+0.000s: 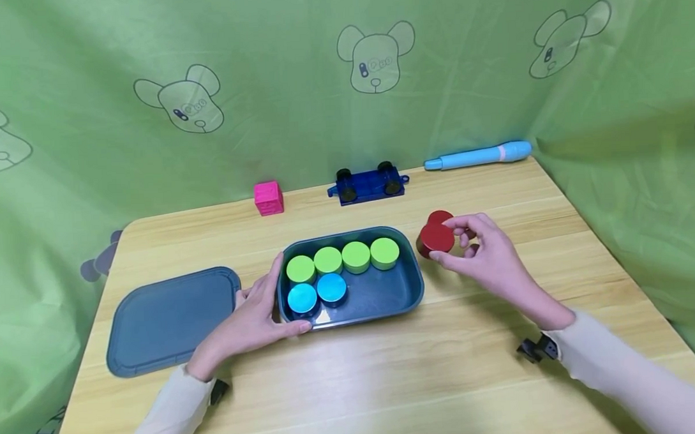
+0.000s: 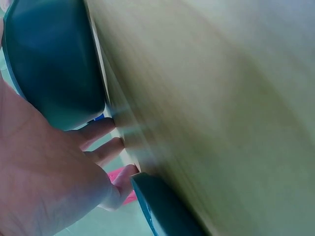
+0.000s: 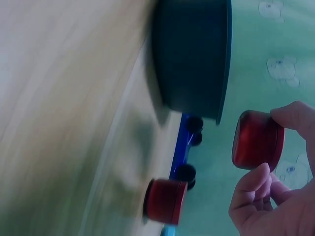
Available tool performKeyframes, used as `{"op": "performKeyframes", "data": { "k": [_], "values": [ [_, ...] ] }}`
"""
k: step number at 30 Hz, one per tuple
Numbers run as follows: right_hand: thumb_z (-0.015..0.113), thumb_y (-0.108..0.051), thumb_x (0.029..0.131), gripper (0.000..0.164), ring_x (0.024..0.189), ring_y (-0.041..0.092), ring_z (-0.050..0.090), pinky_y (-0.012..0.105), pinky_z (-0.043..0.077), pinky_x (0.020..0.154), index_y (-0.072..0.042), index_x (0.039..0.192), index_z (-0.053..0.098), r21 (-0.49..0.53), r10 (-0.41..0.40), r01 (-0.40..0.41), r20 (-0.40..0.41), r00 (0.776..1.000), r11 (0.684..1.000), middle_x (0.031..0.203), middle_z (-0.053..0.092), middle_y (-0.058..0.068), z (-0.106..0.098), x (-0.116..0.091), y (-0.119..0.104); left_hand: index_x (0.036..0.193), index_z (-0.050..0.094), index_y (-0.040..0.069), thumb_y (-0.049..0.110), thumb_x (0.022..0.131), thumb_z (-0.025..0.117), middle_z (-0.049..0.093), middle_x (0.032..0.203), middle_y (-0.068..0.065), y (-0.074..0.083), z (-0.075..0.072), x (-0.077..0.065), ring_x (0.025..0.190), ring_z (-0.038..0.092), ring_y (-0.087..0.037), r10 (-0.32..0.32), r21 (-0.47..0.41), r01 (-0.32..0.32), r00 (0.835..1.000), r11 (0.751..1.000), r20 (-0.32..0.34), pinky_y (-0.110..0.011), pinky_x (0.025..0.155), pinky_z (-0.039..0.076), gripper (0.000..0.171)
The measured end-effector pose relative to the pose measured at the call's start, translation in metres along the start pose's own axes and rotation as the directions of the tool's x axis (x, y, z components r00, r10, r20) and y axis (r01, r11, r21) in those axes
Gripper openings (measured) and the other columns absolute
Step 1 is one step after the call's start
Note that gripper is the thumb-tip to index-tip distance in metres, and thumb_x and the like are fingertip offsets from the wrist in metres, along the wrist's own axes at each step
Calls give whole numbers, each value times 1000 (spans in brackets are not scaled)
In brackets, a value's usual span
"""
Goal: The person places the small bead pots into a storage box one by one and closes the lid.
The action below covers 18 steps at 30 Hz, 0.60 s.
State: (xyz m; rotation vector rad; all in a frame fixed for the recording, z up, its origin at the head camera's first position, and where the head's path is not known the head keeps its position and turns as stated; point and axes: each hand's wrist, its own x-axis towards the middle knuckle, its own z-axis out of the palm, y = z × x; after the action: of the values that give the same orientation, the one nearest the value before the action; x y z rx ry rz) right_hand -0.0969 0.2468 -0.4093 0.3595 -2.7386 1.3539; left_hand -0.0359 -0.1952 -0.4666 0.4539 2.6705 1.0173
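In the head view my right hand (image 1: 487, 253) pinches a small red round tin (image 1: 437, 238) between thumb and fingertips. The right wrist view has this tin raised off the table, with a second red tin (image 3: 166, 201) standing on the tabletop beyond. A dark blue-grey oblong box (image 1: 379, 299) lies to the left. Inside it, several green-topped round tins (image 1: 356, 256) form a row along the back, and two blue ones (image 1: 331, 288) sit in front at the left. My left hand (image 1: 253, 319) holds the box's left end, thumb at the near rim and index finger along the side.
A flat blue-grey lid (image 1: 175, 319) lies left of the box, close to my left fingers. Along the back are a pink cube (image 1: 269, 198), an upturned dark blue wheeled toy chassis (image 1: 369, 184) and a light-blue toy microphone (image 1: 477, 156). A green curtain (image 1: 286, 104) borders the wooden table (image 1: 388, 381).
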Motion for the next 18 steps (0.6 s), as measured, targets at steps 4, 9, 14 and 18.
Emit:
{"op": "performKeyframes", "data": {
  "k": [4,9,14,18],
  "values": [
    [96,-20,88,50,87,30,55,20,46,65,-7,128,69,34,-3,0,60,998,999,103,55,11,11,-2,-5,176,-9,34,71,86,82,27,178,-11,0,0,0,162,25,-37,-3,-2,3,1000,1000,3,-71,114,17,133],
    [97,-19,87,54,80,28,57,25,46,64,-10,132,68,44,-39,34,115,993,998,94,59,8,26,-4,-8,176,-8,34,71,87,82,27,178,-12,-1,0,1,162,25,-38,0,-4,0,1000,1000,3,-71,114,17,133],
    [98,-21,85,56,79,23,59,29,47,64,-14,132,69,9,-88,88,157,984,996,91,63,8,39,-3,-18,176,-8,34,71,86,83,28,177,-11,1,-1,0,162,25,-37,0,-11,0,1000,1000,0,-70,113,17,133],
    [98,-24,85,55,78,20,58,31,46,63,-17,131,69,-36,-104,113,193,976,993,89,63,3,50,-1,-25,176,-8,34,71,86,83,28,177,-11,2,-1,0,162,25,-37,2,-11,-2,1000,1000,-1,-70,113,17,133]
  ]
}}
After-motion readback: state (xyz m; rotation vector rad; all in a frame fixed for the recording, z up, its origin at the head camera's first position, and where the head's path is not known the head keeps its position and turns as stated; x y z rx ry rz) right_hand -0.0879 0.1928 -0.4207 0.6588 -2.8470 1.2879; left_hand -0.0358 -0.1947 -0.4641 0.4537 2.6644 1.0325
